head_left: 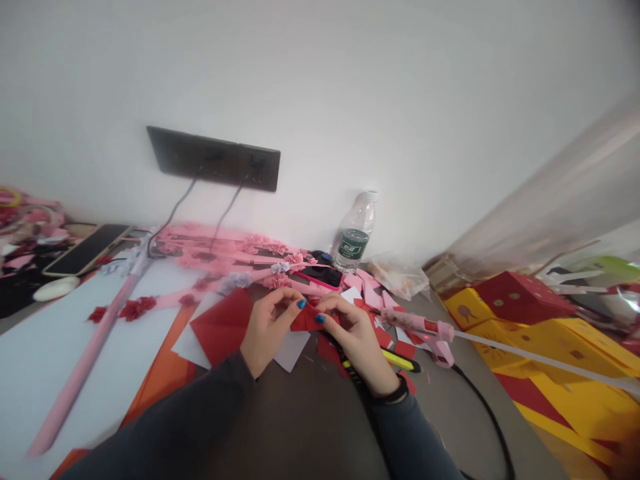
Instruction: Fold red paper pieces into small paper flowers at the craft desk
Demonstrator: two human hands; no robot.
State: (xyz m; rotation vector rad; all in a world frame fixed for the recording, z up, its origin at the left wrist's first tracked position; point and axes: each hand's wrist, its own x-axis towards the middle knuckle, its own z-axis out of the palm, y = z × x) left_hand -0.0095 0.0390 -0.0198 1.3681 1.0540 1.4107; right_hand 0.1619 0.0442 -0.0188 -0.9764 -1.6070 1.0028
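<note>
My left hand (pixel 267 328) and my right hand (pixel 356 340) meet over the table and both pinch a small folded piece of red paper (pixel 307 320). The thumbs press on its top edge. A larger red paper sheet (pixel 223 325) lies flat just left of my left hand, on white paper. Under my right hand lie more red scraps and a yellow-and-black cutter (pixel 403 361).
A pink glue gun (pixel 420 328) with a black cord lies to the right. Behind are pink strips with paper flowers (pixel 260 257), a phone (pixel 320 275), a water bottle (pixel 355 241) and a wall socket panel (pixel 215 159). Yellow and red boxes (pixel 545 347) crowd the right side.
</note>
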